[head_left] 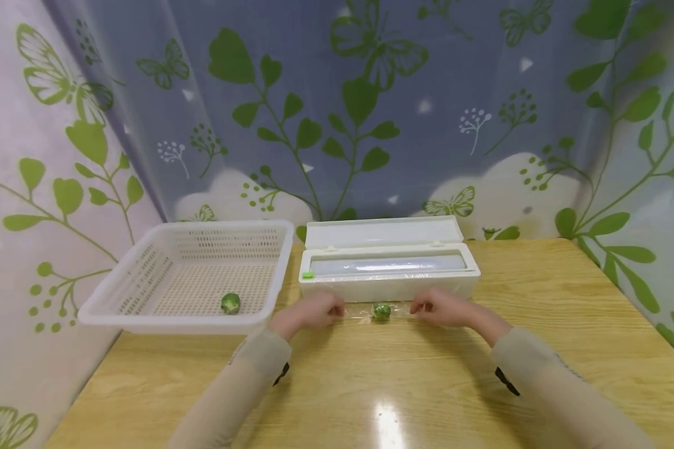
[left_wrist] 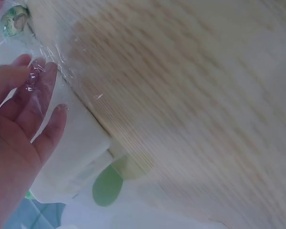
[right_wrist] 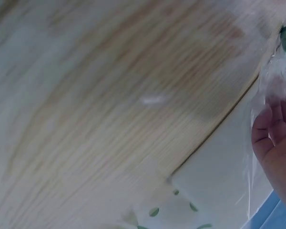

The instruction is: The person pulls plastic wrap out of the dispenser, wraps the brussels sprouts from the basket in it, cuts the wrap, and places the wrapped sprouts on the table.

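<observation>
A strip of clear cling film (head_left: 359, 310) stretches along the front of a white film dispenser (head_left: 390, 289), and a small green Brussels sprout (head_left: 380, 311) is wrapped in it. At the left end, my left hand (head_left: 317, 309) pinches the film between thumb and fingers. On the other side of the sprout my right hand (head_left: 442, 307) pinches the right end with bent fingers. The left wrist view has crinkled film (left_wrist: 33, 78) at the fingertips. In the right wrist view, film covers the fingers of the right hand (right_wrist: 279, 133); its thumb is partly cut off.
The dispenser's lid (head_left: 384, 232) stands raised behind the film roll (head_left: 390, 265). To the left is a white plastic basket (head_left: 174, 321) with another Brussels sprout (head_left: 230, 304) inside. A patterned curtain (head_left: 314, 93) hangs behind the wooden table (head_left: 337, 386).
</observation>
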`<state>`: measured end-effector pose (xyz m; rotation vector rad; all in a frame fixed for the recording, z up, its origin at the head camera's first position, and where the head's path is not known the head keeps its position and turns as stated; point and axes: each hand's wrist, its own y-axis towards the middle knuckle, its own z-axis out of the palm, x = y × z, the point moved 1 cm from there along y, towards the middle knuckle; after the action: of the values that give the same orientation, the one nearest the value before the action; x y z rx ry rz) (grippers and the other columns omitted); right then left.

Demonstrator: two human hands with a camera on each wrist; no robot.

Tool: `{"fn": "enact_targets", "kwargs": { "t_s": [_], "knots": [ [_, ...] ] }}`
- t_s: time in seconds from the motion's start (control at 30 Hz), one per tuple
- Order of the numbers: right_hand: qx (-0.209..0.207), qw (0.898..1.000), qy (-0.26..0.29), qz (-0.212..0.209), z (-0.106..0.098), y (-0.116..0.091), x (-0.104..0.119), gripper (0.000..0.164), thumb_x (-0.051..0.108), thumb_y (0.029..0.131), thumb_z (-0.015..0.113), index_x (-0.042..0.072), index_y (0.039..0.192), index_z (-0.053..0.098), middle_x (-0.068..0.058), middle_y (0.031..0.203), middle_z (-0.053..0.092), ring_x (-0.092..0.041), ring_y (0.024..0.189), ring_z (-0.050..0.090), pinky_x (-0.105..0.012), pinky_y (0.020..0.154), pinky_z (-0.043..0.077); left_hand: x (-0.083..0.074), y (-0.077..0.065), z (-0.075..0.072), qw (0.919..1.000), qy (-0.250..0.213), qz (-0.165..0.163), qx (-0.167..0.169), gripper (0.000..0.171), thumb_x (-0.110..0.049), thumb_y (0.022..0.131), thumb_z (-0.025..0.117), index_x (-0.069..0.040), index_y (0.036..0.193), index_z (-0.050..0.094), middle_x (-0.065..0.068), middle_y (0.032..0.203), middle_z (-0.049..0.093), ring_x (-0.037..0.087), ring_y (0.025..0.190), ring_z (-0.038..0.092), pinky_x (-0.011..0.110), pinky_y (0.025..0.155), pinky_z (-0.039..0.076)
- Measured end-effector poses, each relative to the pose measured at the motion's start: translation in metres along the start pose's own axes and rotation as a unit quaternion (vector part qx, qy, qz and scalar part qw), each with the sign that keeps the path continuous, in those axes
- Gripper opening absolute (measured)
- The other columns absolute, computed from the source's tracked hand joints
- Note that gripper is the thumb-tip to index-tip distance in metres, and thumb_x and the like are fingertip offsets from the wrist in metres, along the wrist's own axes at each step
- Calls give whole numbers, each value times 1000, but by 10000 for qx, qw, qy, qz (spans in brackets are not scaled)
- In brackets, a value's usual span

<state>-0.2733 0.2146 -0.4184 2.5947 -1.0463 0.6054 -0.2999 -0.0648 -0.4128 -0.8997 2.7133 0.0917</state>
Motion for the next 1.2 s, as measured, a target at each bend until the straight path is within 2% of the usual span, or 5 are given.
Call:
{"fn": "enact_targets", "kwargs": {
  "t_s": [0.27,0.43,0.77,1.0,1.2],
  "knots": [
    [245,9990,-367,58,-7,-14,1,29,-9,74,55,2,101,61,-7,91,57,-20,79,54,-30,64,46,4,-1,1,9997,118,-215,-76,19,13,70,57,-2,80,63,5,77,61,20,75,56,27,71,46],
    [-16,9981,-570,-220,-12,-19,2,19,-13,73,54,3,81,60,-4,76,58,-18,68,54,-29,59,46,5,-3,2,9987,81,-491,-82,30,19,65,52,-4,80,64,4,79,61,20,77,56,29,72,47],
    [-331,9960,-762,338,-11,-24,-10,27,-17,63,45,6,73,55,1,68,53,-10,61,48,-26,53,42,5,-6,-1,9901,478,-1322,31,14,0,77,60,-12,82,64,-2,82,60,15,77,55,28,69,46],
    [-243,9907,-1226,536,-8,-22,-8,20,-12,76,50,8,74,53,2,69,51,-12,61,45,-30,56,41,8,-7,1,9875,526,-1487,52,18,4,76,58,-13,80,61,-3,78,57,14,75,53,27,66,45],
    [-206,9857,-1558,610,-7,-20,-6,18,-9,79,51,8,74,52,0,70,52,-13,60,46,-30,55,41,11,-9,3,9903,359,-1340,-6,16,5,76,57,-10,71,57,-4,67,49,13,64,46,27,60,42]
  ]
}}
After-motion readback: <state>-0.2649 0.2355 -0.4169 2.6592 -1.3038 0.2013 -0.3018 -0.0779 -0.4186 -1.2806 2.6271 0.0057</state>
